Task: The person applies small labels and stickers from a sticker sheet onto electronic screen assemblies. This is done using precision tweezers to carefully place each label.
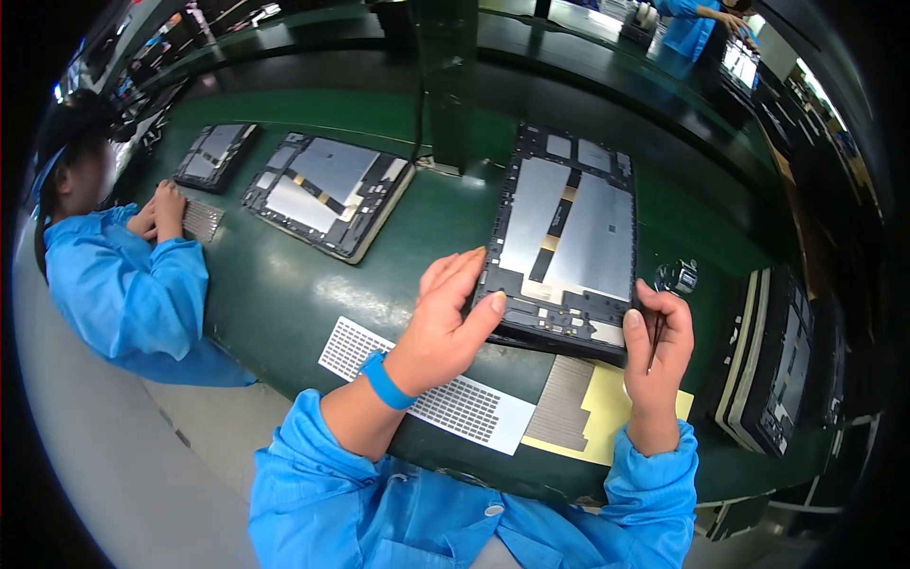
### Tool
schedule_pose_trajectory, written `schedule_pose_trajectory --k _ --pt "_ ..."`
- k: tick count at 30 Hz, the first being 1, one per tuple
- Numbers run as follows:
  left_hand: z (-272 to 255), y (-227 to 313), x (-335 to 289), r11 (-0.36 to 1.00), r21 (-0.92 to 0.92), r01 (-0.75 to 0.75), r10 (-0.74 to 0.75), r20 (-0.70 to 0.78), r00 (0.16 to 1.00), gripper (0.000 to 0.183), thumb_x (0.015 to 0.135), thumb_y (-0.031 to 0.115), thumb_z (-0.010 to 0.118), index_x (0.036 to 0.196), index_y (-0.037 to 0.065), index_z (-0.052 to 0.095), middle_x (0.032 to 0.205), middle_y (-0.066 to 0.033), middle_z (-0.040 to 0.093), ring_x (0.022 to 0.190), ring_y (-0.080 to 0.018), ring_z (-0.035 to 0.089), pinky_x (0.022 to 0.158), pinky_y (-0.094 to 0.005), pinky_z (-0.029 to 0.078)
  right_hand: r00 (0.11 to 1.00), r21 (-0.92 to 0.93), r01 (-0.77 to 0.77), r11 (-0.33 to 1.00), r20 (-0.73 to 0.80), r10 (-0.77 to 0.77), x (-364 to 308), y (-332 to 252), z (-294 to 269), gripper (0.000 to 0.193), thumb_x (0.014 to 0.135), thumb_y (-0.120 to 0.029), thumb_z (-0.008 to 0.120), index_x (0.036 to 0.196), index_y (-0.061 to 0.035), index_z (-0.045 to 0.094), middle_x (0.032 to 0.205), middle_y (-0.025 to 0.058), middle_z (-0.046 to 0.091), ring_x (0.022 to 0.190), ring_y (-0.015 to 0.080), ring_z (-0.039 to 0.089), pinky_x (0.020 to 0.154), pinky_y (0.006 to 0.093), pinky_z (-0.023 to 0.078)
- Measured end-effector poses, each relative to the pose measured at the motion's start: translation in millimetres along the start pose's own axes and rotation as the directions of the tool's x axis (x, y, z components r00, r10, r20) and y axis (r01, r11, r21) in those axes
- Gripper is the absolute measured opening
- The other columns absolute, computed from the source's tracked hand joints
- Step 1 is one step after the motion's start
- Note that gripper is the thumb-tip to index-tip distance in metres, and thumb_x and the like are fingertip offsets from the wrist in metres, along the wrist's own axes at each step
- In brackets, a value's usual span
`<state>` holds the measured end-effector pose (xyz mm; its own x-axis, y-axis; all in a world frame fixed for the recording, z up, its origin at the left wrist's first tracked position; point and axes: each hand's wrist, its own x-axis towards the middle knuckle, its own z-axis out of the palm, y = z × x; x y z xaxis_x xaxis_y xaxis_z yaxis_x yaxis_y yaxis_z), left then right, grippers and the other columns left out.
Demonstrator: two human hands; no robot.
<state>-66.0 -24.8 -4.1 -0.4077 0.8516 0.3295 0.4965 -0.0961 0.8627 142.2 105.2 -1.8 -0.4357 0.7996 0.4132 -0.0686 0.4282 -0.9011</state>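
Observation:
An opened tablet [611, 242] with silver panels, a black frame and a black-and-gold flex cable [559, 223] down its middle is in front of me. My left hand [445, 318], a blue band on its wrist, grips the tablet's left lower edge, thumb on top. At the lower right corner, my right hand [661, 346] holds the tablet with its thumb against the edge. Thin dark tweezers [655, 343] also sit in that right hand. The tablet's underside is hidden; a dark layer shows beneath its near edge.
Below lie a white sheet of small dark labels [512, 429], a grey-brown sheet [557, 408] and a yellow sheet [607, 422]. Tablets rest at left [327, 185], far left [216, 154] and right [779, 365]. A small shiny object [684, 276] lies nearby. A co-worker [123, 294] sits left.

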Motion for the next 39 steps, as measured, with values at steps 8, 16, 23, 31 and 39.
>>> schedule_pose_trajectory --k 8,16,23,31,39 --pt "0.2 36.1 -19.9 0.916 -0.389 -0.100 0.053 -0.130 0.990 0.051 0.088 0.003 0.052 0.134 -0.007 0.035 0.137 -0.0212 0.039 0.131 -0.0275 0.034 0.106 -0.0392 0.029 0.983 0.156 0.180 0.971 -0.075 -0.170 -5.6 -14.6 -0.1 0.021 0.085 0.004 0.051 0.104 -0.0042 0.044 0.119 0.0191 0.055 0.073 0.0036 0.043 0.073 0.0191 0.038" --pt "-30.3 46.2 -59.0 0.603 -0.745 0.286 -0.082 0.299 0.951 0.064 0.075 -0.013 0.063 0.132 -0.003 0.037 0.125 -0.0126 0.052 0.114 -0.0182 0.051 0.098 -0.0332 0.041 0.911 0.273 0.358 0.893 0.108 -0.398 -16.8 -41.8 -4.0 0.034 0.083 0.000 0.063 0.104 -0.0085 0.039 0.125 0.0226 0.051 0.116 0.0346 0.052 0.091 0.0394 0.048" --pt "-47.7 20.7 -70.3 0.142 -0.979 0.148 -0.157 0.126 0.980 0.065 0.074 -0.001 0.067 0.132 -0.002 0.037 0.126 -0.0157 0.053 0.117 -0.0298 0.052 0.100 -0.0451 0.039 0.892 -0.089 0.343 0.935 0.343 -0.294 -23.1 -91.6 -9.7 0.020 0.074 0.000 0.070 0.086 -0.0023 0.054 0.106 0.0213 0.061 0.106 0.0402 0.058 0.087 0.0452 0.048" --pt "-87.9 -19.3 -18.6 0.282 -0.959 0.005 -0.446 -0.127 0.886 0.040 0.090 0.000 0.047 0.129 0.001 0.039 0.128 -0.0133 0.050 0.117 -0.0258 0.050 0.103 -0.0399 0.039 0.796 -0.300 0.361 0.883 0.593 -0.123 -35.3 -79.4 -17.5 0.021 0.067 0.001 0.072 0.083 -0.0014 0.059 0.087 0.0172 0.064 0.075 0.0329 0.063 0.068 0.0357 0.052" --pt "-109.2 -48.2 45.4 0.329 -0.942 -0.066 -0.609 -0.265 0.747 0.031 0.093 0.004 0.046 0.121 -0.009 0.040 0.123 -0.0216 0.049 0.113 -0.0330 0.051 0.105 -0.0433 0.039 0.816 -0.361 0.325 0.874 0.574 -0.067 -38.8 -66.5 -19.4 0.020 0.069 0.000 0.072 0.085 -0.0022 0.060 0.085 0.0164 0.063 0.073 0.0331 0.063 0.065 0.0363 0.051"
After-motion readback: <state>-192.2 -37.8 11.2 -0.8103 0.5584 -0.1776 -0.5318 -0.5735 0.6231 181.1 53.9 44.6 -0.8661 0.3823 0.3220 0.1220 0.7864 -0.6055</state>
